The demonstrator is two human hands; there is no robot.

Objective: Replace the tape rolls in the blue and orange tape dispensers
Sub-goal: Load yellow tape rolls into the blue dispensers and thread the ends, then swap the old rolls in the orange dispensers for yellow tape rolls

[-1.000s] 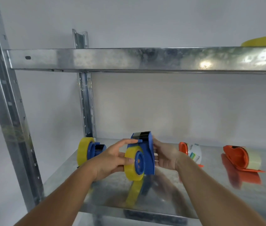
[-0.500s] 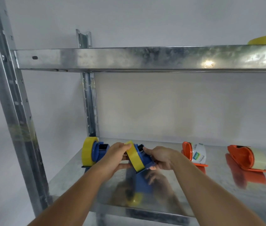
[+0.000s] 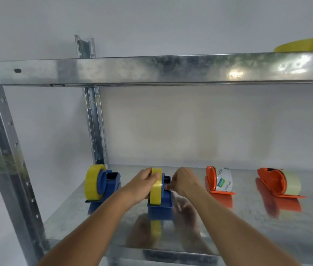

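The left hand (image 3: 140, 184) grips the yellow roll (image 3: 156, 187) mounted on the middle blue dispenser (image 3: 164, 196), its thumb curled over the roll's upper rim and its fingers hidden behind. The right hand (image 3: 182, 181) holds the dispenser's right side, fingers curled against the blue body just below the black cutter end; how tightly they close cannot be told. This dispenser stands upright on the lower shelf (image 3: 247, 227), its base flat on the metal, near the front centre. To its left, close to the rear post (image 3: 94, 121), stands a second blue dispenser (image 3: 109, 184) carrying a yellow roll. To the right stand two orange dispensers: the nearer (image 3: 212, 181) holds a white printed roll, the farther (image 3: 269, 181) a pale clear roll. Above, the upper shelf (image 3: 151, 71) bears a yellow roll (image 3: 305, 45) at its right end.
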